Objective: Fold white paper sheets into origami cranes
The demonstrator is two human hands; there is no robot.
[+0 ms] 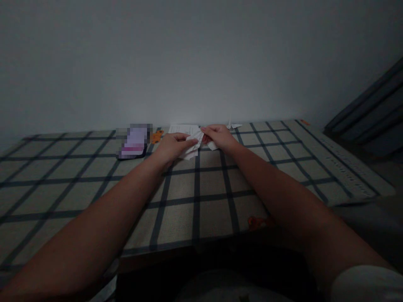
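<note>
Both hands meet over a creased, folded white paper (195, 136) near the back of the table. My left hand (174, 146) pinches its left side between thumb and fingers. On the other side, my right hand (219, 135) has thumb and fingertips closed on the paper's right part. Behind and under it lies a flat white printed sheet (180, 128), partly covered by the folded paper and my left hand. Just beyond my right hand sits a small folded white paper piece (233, 125) with pointed ends. The dim light hides the finer folds.
A smartphone (134, 142) with a lit, partly blurred screen stands at the left. The table wears a checked cloth (214, 201) with orange figures. A plain wall (201, 63) rises behind it, and dark striped fabric (371, 109) hangs at the right.
</note>
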